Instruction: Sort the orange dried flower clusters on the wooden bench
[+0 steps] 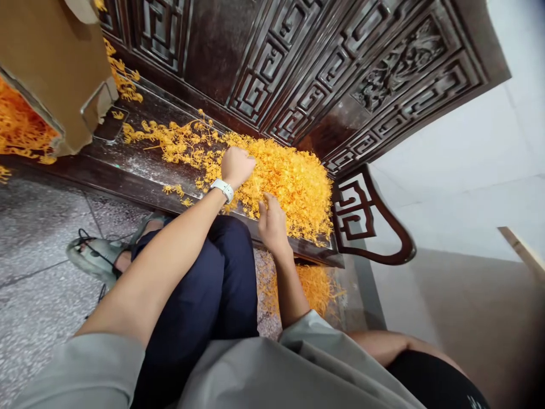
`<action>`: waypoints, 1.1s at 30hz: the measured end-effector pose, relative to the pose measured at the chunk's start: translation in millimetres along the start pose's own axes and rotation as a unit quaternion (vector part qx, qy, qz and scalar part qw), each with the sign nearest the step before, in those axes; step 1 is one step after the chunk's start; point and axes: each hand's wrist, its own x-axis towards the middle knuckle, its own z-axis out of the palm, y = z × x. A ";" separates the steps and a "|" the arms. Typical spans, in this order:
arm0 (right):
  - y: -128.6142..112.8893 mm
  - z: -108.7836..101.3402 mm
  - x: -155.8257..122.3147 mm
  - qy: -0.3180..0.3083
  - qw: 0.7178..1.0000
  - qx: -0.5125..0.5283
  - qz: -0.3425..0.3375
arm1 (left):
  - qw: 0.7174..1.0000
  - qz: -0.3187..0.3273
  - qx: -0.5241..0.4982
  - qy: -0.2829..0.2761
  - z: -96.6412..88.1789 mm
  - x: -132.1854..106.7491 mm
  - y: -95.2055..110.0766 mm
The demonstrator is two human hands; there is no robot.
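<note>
My left hand (237,166), with a white watch (222,190) on its wrist, is closed over the left part of a pile of small yellow plastic flower pieces (293,182). Its fingertips are turned away, so what they grip is hidden. Just below and to the right, my right hand (273,224) has its thumb and fingers curled toward each other at the pile's front edge. Anything between those fingers is too small to make out. The pile lies on a dark wooden bench (145,170), with looser pieces (179,139) strewn to the left.
A cardboard box (63,68) holding orange pieces (25,122) stands on the bench at left. Behind rises a carved backrest (272,57); a curved armrest (370,227) bounds the right end. More orange pieces (317,287) lie below. Another person's bare limb (383,345) is at lower right.
</note>
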 end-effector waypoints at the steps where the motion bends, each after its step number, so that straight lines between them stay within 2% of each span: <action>1: 3.4 -0.5 1.8 -0.006 1.000 -0.004 -0.004 | 1.000 0.004 0.001 0.001 -1.3 0.9 -1.4; 4: 6.1 -4.1 8.5 -0.013 0.998 0.010 0.056 | 1.000 0.027 0.011 -0.004 -2.9 1.4 -0.1; 6: 1.0 -7.1 13.6 -0.048 0.983 0.107 0.139 | 0.999 0.038 0.010 0.004 -2.2 2.3 2.9; 7: -3.6 -8.2 15.5 -0.082 0.960 0.192 0.187 | 0.999 0.035 0.001 0.014 -1.8 4.0 3.9; 8: -9.3 -8.7 16.3 -0.121 0.921 0.288 0.232 | 0.999 0.026 -0.015 0.028 -1.6 7.0 4.1; 10: -22.7 -7.5 12.7 -0.185 0.823 0.451 0.292 | 0.996 -0.012 -0.060 0.071 -2.4 16.7 0.9; 11: -29.3 -6.1 8.0 -0.195 0.789 0.498 0.302 | 0.991 -0.034 -0.082 0.098 -3.5 22.7 -2.7; 12: -35.1 -4.6 1.5 -0.188 0.774 0.524 0.301 | 0.985 -0.054 -0.104 0.123 -5.1 28.7 -7.4; 13: -39.5 -3.3 -5.9 -0.168 0.774 0.533 0.296 | 0.979 -0.071 -0.126 0.142 -7.0 34.0 -12.8; 15: -42.7 -3.6 -20.0 -0.121 0.796 0.519 0.287 | 0.968 -0.099 -0.174 0.150 -11.2 40.6 -23.6; 18: -31.3 -13.9 -22.8 -0.076 0.844 0.461 0.265 | 0.954 -0.129 -0.244 0.113 -16.1 39.9 -33.6; 21: -0.3 -32.8 10.1 -0.022 0.908 0.362 0.210 | 0.948 -0.133 -0.278 0.081 -18.5 34.1 -34.5; 24: 42.7 -51.9 68.6 0.064 0.962 0.184 0.194 | 0.939 -0.147 -0.309 0.030 -19.8 29.4 -29.5; 26: 68.5 -61.7 107.9 0.121 0.969 0.043 0.209 | 0.927 -0.143 -0.346 -0.016 -21.3 26.5 -24.0; 28: 85.9 -67.8 138.1 0.155 0.966 -0.037 0.204 | 0.915 -0.112 -0.383 -0.068 -23.0 23.2 -17.5; 30: 93.5 -69.1 156.9 0.168 0.967 -0.033 0.186 | 0.909 -0.065 -0.397 -0.107 -24.0 20.3 -11.6; 33: 89.3 -61.7 167.5 0.202 0.962 0.050 0.174 | 0.915 -0.006 -0.381 -0.131 -23.9 17.8 -3.9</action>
